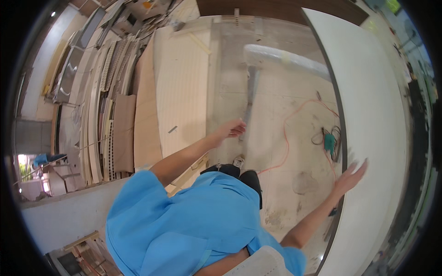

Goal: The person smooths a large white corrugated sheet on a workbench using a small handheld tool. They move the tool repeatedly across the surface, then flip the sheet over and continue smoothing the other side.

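I saw stacked boards [115, 115] well left of the left hand [229, 129], which gripped a blurred long grey tool [251, 92] over the floor. Orange cable [286, 138] lay btwn hands. Right hand [350, 177] was spread open, flat against white panel [377, 138].

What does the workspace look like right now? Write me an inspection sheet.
Surface: dusty concrete floor, stained.
Job's things: large white panel, upright on the right; long pale strip, blurred.
Clutter: leaning boards and perforated strips on the left; wide beige sheet on the floor.
Hands: left hand closed on the pale strip's lower end; right hand open, fingers spread at the white panel's edge.
Cables: orange cord looping across the floor to a teal tool.
Surroundings: workshop, stacked material along the left wall.
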{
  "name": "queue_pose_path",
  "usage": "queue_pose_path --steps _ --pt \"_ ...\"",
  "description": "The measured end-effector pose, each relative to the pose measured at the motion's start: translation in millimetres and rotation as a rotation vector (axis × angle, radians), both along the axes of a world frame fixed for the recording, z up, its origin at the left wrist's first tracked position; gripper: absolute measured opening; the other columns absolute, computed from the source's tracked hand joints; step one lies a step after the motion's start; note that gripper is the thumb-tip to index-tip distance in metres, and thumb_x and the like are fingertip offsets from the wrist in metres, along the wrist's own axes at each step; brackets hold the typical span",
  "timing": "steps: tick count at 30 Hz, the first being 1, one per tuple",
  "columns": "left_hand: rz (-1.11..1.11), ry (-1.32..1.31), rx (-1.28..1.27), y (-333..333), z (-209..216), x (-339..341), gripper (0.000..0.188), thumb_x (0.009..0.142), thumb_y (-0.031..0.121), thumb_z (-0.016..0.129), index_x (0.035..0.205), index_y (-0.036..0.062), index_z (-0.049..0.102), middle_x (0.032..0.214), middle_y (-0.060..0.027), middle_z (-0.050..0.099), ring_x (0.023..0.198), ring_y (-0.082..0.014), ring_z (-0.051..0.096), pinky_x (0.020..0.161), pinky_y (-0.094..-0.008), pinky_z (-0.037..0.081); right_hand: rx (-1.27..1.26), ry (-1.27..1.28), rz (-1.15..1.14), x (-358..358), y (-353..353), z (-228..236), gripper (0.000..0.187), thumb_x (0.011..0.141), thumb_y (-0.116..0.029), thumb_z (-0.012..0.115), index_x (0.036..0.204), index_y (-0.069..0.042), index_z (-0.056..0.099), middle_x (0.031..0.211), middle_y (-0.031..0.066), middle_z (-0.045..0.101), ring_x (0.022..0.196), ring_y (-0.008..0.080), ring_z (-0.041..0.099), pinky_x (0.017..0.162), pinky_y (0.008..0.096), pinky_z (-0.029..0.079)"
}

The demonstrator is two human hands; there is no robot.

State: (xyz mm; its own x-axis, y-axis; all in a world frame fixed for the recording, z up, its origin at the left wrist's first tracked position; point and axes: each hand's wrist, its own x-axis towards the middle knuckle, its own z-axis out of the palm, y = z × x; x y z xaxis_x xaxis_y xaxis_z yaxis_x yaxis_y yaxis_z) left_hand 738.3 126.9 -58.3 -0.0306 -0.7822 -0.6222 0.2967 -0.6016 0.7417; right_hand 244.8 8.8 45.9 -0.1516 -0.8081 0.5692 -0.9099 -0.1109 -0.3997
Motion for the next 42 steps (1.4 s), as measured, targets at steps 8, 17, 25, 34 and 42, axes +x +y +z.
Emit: queue_pose_path --steps 8,17,25,34,42 --pt "0.438 -0.057 0.022 -9 39 145 0.055 0.112 0.047 0.038 0.133 0.0013 0.061 0.121 -0.0122 0.069 0.113 -0.0220 0.066 0.104 -0.0373 0.050 0.381 0.375 -0.525 23 -128 -61 0.059 0.108 -0.050 0.040 0.155 -0.015 0.049 0.157 0.0218 0.047 0.146 0.0368 0.044 0.117 0.0512 0.038" --pt "0.280 -0.377 -0.174 -265 66 273 0.052 0.111 0.046 0.045 0.127 0.0016 0.066 0.120 -0.0105 0.071 0.112 -0.0190 0.067 0.102 -0.0342 0.050 0.417 0.364 -0.499 5 -122 -59 0.052 0.108 -0.035 0.044 0.155 -0.014 0.050 0.158 0.0179 0.048 0.145 0.0395 0.044 0.119 0.0479 0.036" --pt "-0.466 -0.421 -0.659 -636 100 167 0.050 0.106 0.042 0.060 0.134 0.0013 0.063 0.131 -0.0090 0.067 0.124 -0.0201 0.060 0.108 -0.0344 0.043 0.491 0.181 -0.719 22 -116 -41 0.058 0.108 -0.036 0.040 0.160 -0.010 0.042 0.164 0.0195 0.040 0.151 0.0390 0.037 0.122 0.0501 0.030" --pt "-0.850 -0.470 -0.494 -859 71 48 0.069 0.103 0.051 0.060 0.137 -0.0087 0.057 0.127 -0.0184 0.068 0.116 -0.0260 0.064 0.099 -0.0395 0.050 0.687 0.199 -1.073 91 -178 -52 0.059 0.109 -0.037 0.046 0.159 -0.007 0.040 0.162 0.0226 0.041 0.152 0.0398 0.034 0.123 0.0545 0.028" --pt "-0.947 -0.159 -0.426 -872 49 37 0.074 0.105 0.057 0.052 0.136 -0.0104 0.058 0.122 -0.0138 0.066 0.110 -0.0215 0.061 0.099 -0.0354 0.048 0.526 0.165 -1.191 295 -342 -43 0.066 0.106 -0.045 0.049 0.158 -0.005 0.040 0.162 0.0285 0.037 0.152 0.0450 0.032 0.124 0.0601 0.022"
